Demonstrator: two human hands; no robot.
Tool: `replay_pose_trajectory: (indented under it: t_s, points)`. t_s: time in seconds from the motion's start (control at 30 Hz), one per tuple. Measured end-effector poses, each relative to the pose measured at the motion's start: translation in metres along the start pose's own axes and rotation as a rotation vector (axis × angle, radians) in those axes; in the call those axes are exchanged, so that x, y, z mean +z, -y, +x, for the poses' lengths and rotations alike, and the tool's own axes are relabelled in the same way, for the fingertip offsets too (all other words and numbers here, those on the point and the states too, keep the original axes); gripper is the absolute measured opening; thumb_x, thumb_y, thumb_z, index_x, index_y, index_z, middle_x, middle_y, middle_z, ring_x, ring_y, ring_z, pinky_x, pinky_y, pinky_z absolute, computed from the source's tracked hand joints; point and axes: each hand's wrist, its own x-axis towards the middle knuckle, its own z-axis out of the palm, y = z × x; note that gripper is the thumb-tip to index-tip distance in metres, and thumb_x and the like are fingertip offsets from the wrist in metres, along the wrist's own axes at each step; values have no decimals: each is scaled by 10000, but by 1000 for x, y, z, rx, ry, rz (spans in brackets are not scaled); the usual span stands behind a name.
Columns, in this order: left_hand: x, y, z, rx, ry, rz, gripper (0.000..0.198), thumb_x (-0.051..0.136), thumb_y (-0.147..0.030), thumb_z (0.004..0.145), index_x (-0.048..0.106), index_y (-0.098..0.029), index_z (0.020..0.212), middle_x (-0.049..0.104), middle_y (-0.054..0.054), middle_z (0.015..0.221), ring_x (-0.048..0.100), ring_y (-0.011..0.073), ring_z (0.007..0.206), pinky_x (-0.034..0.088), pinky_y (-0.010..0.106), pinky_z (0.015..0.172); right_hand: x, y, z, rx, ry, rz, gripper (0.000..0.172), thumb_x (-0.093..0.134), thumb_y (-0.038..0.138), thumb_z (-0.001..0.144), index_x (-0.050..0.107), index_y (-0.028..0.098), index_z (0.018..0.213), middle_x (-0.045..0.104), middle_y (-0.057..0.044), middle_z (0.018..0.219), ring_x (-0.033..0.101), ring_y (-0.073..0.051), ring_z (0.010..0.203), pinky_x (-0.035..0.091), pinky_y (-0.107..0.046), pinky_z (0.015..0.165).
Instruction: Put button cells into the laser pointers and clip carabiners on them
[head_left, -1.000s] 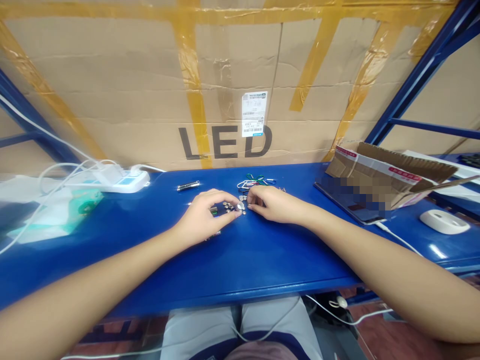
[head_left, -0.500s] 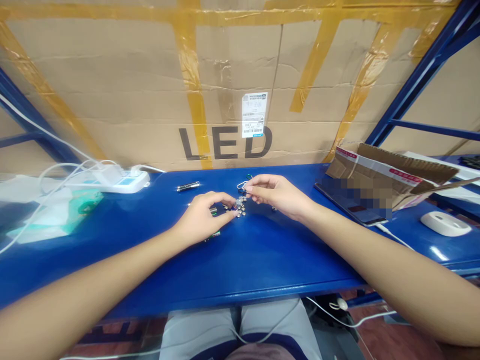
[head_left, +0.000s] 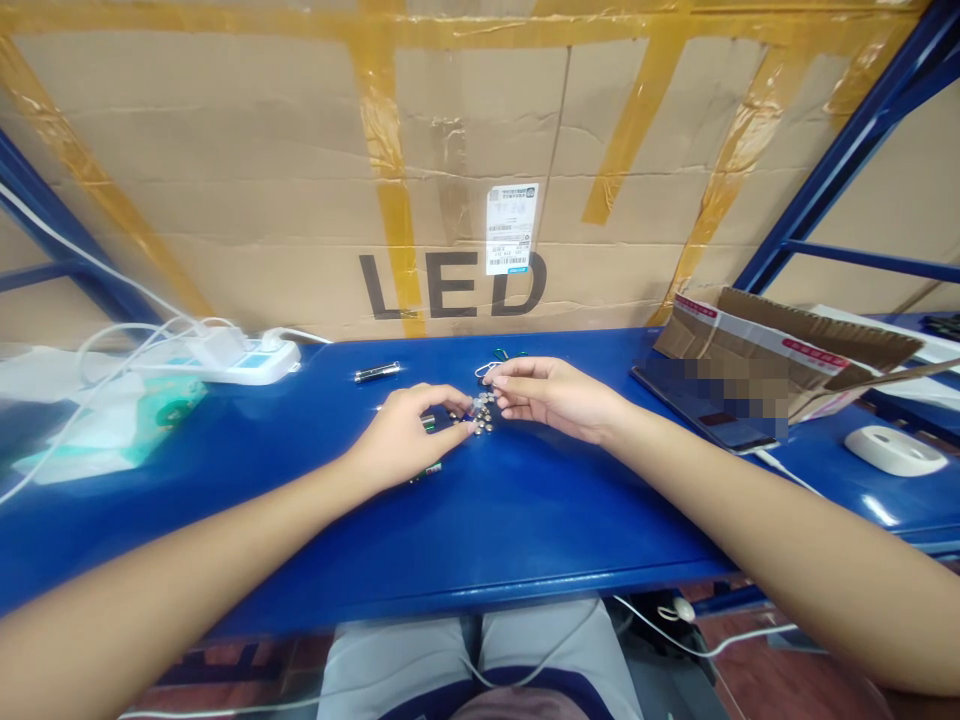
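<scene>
A small heap of silvery button cells (head_left: 484, 410) lies on the blue table (head_left: 510, 520). My left hand (head_left: 409, 435) rests on the table just left of the heap. Its fingers are curled, with the fingertips pinched at the heap's edge over a small dark part (head_left: 428, 423). My right hand (head_left: 559, 395) hovers just right of the heap, turned partly palm-up. Its fingers are curled and the thumb meets the forefinger on something too small to make out. Wire clips and rings (head_left: 499, 358) lie right behind the heap.
A small silver cylinder (head_left: 377, 373) lies behind my left hand. A white power strip (head_left: 244, 360) with cables and a teal packet (head_left: 112, 425) are at the left. An open cardboard box (head_left: 787, 345), a flat dark device (head_left: 705, 405) and a white oval object (head_left: 894, 450) are at the right. A large carton marked LED (head_left: 450, 200) stands behind.
My right hand rose off the button cells, drew back toward the clips, then turned partly palm-up beside the heap. My left hand hardly moved.
</scene>
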Motion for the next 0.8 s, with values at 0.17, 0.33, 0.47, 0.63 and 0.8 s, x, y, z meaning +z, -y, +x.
replay_pose_trajectory:
  t_s: [0.17, 0.33, 0.47, 0.63, 0.8]
  points:
    - [0, -1, 0, 2, 0, -4, 211, 720, -366, 804, 737, -218, 953, 754, 37, 994, 688, 214, 939, 519, 379, 922, 3, 0, 0, 19, 14, 18, 167, 797, 186, 778, 718, 151, 921, 682, 3, 708, 633, -71, 641, 558, -215, 692]
    - [-1, -2, 0, -8, 6, -3, 223, 717, -370, 802, 737, -219, 965, 754, 42, 1000, 692, 221, 940, 525, 384, 921, 3, -1, 0, 22, 94, 32, 197, 818, 191, 744, 730, 131, 909, 697, -14, 723, 657, -88, 695, 559, -227, 740]
    - [-1, -3, 0, -3, 8, -10, 227, 713, -376, 804, 737, -213, 959, 756, 51, 999, 694, 228, 941, 526, 389, 924, 3, -1, 0, 10, 106, 32, 270, 872, 232, 676, 739, 134, 890, 697, -2, 727, 648, -79, 684, 552, -216, 726]
    - [-1, -4, 0, 6, 10, -12, 209, 714, -362, 802, 736, -211, 944, 760, 49, 983, 696, 229, 931, 529, 387, 914, 4, -4, 0, -65, 85, -2, 253, 856, 327, 711, 738, 148, 845, 680, 12, 711, 624, -73, 662, 550, -236, 722]
    - [-2, -2, 0, 22, 17, 0, 205, 705, -351, 812, 738, -213, 960, 762, 50, 998, 698, 227, 934, 533, 384, 910, 7, -3, -3, -128, 108, -102, 263, 866, 315, 686, 744, 145, 844, 698, -7, 759, 626, -87, 670, 548, -254, 693]
